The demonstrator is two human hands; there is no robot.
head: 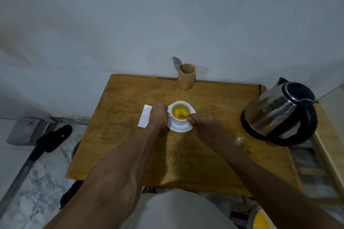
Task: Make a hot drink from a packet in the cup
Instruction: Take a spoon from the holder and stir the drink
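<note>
A white cup (179, 119) full of yellow-orange liquid stands on a white saucer (181, 128) in the middle of the wooden table (130, 145). My left hand (158, 116) grips the cup's handle on its left side. My right hand (202, 126) pinches a small spoon (183, 116) whose bowl is dipped in the drink at the cup's right. A white packet (144, 118) lies flat on the table just left of my left hand.
A steel electric kettle (279, 113) with a black handle sits at the table's right edge. A wooden holder (186, 76) with a metal spoon (176, 62) stands at the back against the wall. A black sandal (54, 137) lies on the floor at left.
</note>
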